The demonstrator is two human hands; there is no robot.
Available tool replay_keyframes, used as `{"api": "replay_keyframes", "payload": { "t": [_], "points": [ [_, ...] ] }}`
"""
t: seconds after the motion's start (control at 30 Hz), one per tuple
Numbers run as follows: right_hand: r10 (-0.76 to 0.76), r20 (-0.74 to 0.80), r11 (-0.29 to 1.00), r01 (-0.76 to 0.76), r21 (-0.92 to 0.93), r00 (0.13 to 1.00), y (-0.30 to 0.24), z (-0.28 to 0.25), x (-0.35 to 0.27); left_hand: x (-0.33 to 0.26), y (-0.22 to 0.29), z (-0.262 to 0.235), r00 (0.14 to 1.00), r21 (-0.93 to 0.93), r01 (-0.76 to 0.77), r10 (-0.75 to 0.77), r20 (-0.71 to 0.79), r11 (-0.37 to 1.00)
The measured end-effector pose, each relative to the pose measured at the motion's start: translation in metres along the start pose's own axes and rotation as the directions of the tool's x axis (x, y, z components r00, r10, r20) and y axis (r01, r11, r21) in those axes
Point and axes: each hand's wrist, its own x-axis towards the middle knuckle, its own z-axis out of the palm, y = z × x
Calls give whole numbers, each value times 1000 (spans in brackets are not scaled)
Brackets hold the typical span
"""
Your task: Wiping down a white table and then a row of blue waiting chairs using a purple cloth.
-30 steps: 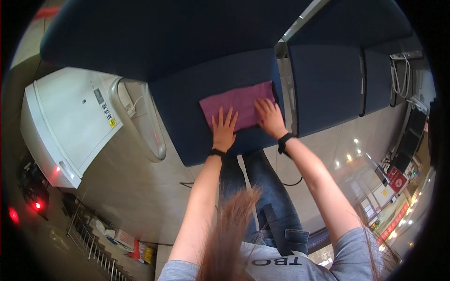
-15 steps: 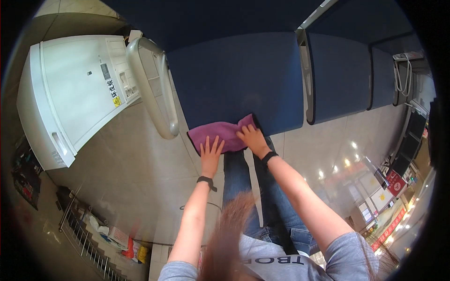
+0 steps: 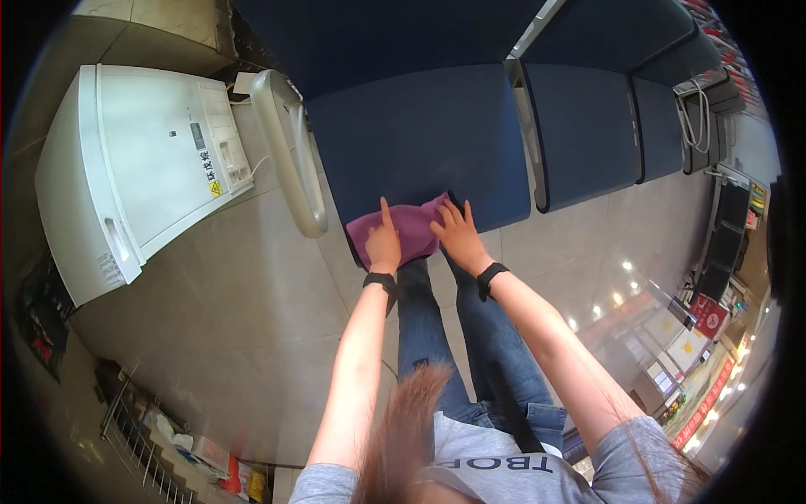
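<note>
A purple cloth (image 3: 409,228) with dark edging lies across the front edge of a dark blue padded seat (image 3: 420,126). On its left part rests my left hand (image 3: 384,249), index finger stretched forward and the other fingers partly hidden. At the cloth's right end is my right hand (image 3: 462,241), its fingers spread; some touch the cloth and one reaches over the bare seat. Both hands look open, pressing on the cloth rather than wrapped round it.
A pale loop armrest (image 3: 290,160) borders the seat on the left, beside a white boxy appliance (image 3: 159,160). To the right, more blue seats (image 3: 579,126) continue past a metal divider, with a white cable (image 3: 695,118) at the far end. Grey tiled floor (image 3: 277,311) lies below.
My left hand's fingers have gone from spread to one index finger pointing forward. The right hand has opened its fingers wider. The view has shifted slightly; the cloth stays at the seat edge.
</note>
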Motion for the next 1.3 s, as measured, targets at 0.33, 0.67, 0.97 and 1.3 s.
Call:
{"api": "replay_keyframes", "payload": {
  "t": [0.33, 0.67, 0.97, 1.3],
  "points": [
    [22, 155, 983, -50, 175, 988, -38, 18, -42, -33, -64, 41, 996, -119, 81, -74, 58, 990],
    [-4, -39, 963, 14, 268, 999, 1, 12, -42, -69, -33, 45, 979, -178, 188, -199, -48, 966],
    [131, 8, 793, -109, 599, 991, 164, -5, -86, -11, 123, 50, 985, -174, 27, -56, -164, 984],
    [256, -174, 928, -191, 321, 951, 364, -44, -164, 34, 356, 117, 999, -132, -34, 35, 0, 991]
  ]
}}
